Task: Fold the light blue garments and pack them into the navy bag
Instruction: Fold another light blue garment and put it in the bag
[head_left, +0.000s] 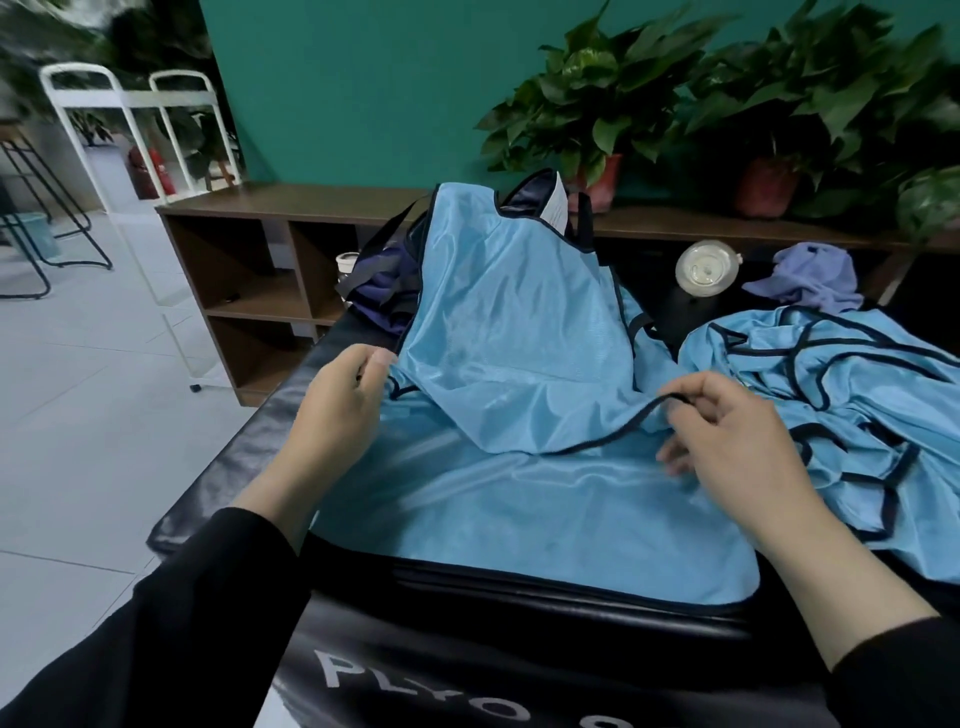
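Head view. Fabric under my hands is presenting as a light blue, shiny mesh vest with navy binding at the edges (519, 332); I am judging it very light, limp and slippery, likely to slide off itself when folded and to hold no crease. The bound edges are looking like the firmest places to take hold, being thicker than the mesh.

My left hand (337, 410) is pinching the vest's left edge between thumb and curled fingers, just at the navy trim. My right hand (727, 431) is pinching the navy-trimmed hem, thumb and forefinger closed on it, the other fingers hanging loosely curled. Between them the vest is lying partly spread on the black padded bench (234, 457), its upper part draping up over the open navy fabric bag (379, 286) standing at the bench's far end.

More light blue vests are lying in a crumpled heap (831, 415) to my right, straps tangling, not yet folded. I am judging these prone to snagging on one another when lifted.
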